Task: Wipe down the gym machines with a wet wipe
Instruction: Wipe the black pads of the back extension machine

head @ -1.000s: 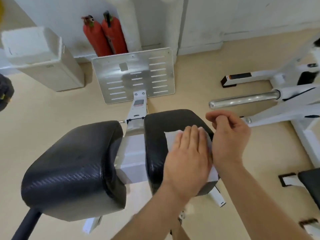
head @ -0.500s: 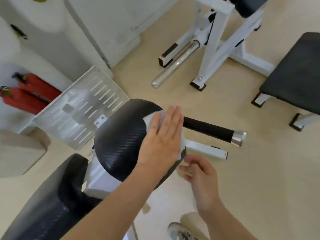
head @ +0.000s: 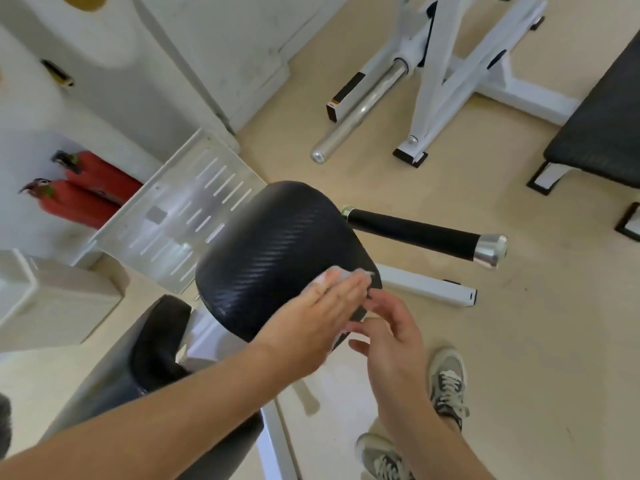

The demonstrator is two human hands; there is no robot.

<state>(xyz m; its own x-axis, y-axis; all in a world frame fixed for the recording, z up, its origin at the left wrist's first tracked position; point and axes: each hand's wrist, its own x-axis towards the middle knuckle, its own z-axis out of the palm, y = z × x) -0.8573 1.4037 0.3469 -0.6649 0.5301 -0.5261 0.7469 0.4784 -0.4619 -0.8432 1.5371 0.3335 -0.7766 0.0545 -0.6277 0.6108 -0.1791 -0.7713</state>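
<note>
The wet wipe (head: pixel 331 274) lay flat on the near right shoulder of the black pad (head: pixel 273 244), pinned under your left hand (head: pixel 317 322). Only its crumpled white edge showed, just past your fingertips (head: pixel 360 280) and beside your index finger; the rest was hidden beneath the palm. Your left fingers were straight and close together, pressing the wipe onto the pad rather than curling round it. The hand was blurred.

Your right hand (head: pixel 391 337) hung just beside the left, on its right and slightly nearer you, at the pad's lower edge. Its fingers were loosely spread and relaxed, and it held nothing. Whether they touched the pad could not be told.

Beyond your left fingertips, the black handle bar (head: pixel 412 233) with a chrome end cap ran out to the right from behind the pad. Below it, a white frame tube (head: pixel 427 289) lay close to the floor. To the left of your left forearm sat a second black pad (head: pixel 157 337). Past the wiped pad, up and left of the grip, stood the slotted metal footplate (head: pixel 180 220), with two red fire extinguishers (head: pixel 86 195) further left against the wall. Well apart, beyond and to the right, were a chrome bar (head: pixel 360 109) on a white stand and a dark bench (head: pixel 602 133). Your shoes (head: pixel 448 382) stood on the floor under your right forearm.
</note>
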